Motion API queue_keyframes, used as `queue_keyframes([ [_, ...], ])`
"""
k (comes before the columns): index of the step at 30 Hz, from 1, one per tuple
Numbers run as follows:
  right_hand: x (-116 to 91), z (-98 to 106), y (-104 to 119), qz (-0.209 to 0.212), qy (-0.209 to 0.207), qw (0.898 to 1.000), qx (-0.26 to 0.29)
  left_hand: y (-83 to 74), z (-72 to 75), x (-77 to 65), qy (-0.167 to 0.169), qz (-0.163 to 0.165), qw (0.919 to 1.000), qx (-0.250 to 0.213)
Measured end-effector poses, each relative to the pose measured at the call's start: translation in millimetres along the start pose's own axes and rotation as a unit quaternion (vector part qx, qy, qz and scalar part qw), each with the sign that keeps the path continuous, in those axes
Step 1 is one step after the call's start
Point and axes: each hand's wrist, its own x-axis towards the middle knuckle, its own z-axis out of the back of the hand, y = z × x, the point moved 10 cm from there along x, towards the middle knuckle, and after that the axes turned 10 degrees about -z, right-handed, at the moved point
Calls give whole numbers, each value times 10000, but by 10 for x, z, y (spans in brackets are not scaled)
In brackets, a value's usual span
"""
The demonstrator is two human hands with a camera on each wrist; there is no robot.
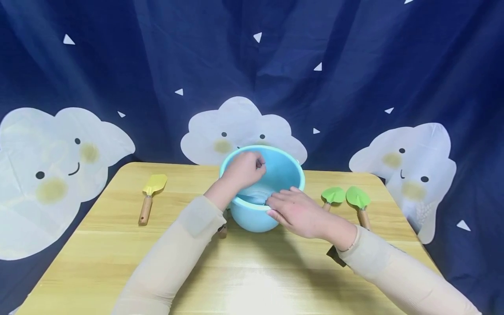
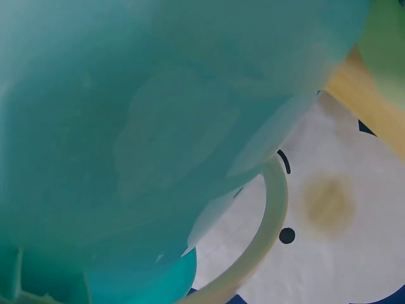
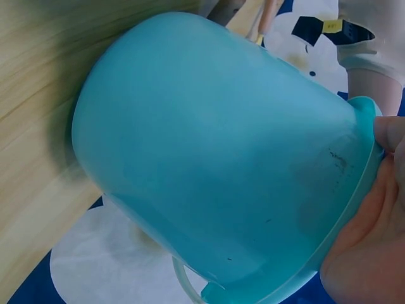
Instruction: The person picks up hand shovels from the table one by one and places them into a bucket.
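Blue bucket [image 1: 253, 219] is on the wooden table [image 1: 98, 245], about the middle between the left and right edges, with its opening upward. From my distant place I see the right hand [image 1: 298, 212] grasping the bucket's near rim, toward the right: the thumb is outside, and the other fingers go over the edge. My left hand [image 1: 245, 169] is above the opening with bent fingers; the view there is poor, so I cannot tell whether they hold something. In the left wrist view, a pale curved handle [image 2: 273, 202] shows beside the bucket. On the left of the table lies a yellow trowel [image 1: 147, 204] with wooden grip. On the right, near my right forearm, lie one green trowel [image 1: 333, 195] and another green trowel [image 1: 358, 198], side by side. Behind hangs a dark blue curtain [image 1: 204, 48] with smiling clouds.
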Motion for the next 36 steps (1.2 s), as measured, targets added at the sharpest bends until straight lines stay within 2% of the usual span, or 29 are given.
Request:
queue_keyframes([
  [4, 2, 11, 14, 46, -51, 10000, 1, -29, 147, -59, -657, -138, 9975, 220],
  [12, 15, -5, 11, -23, 114, 9999, 30, -56, 349, -214, -1283, -279, 9909, 310],
  [18, 20, -15, 2, -21, 121, 9999, -26, -72, 544, -343, -1469, -176, 9882, 404],
  [25, 14, 6, -1, -34, 106, 9999, 22, 15, 779, -505, -1790, -163, 9822, 538],
  [29, 18, 11, -7, -47, 103, 9999, 39, 104, 882, -624, -2016, -187, 9776, 579],
  [36, 17, 2, -14, -63, 112, 9999, 34, 347, 950, -862, -2224, -79, 9719, 771],
])
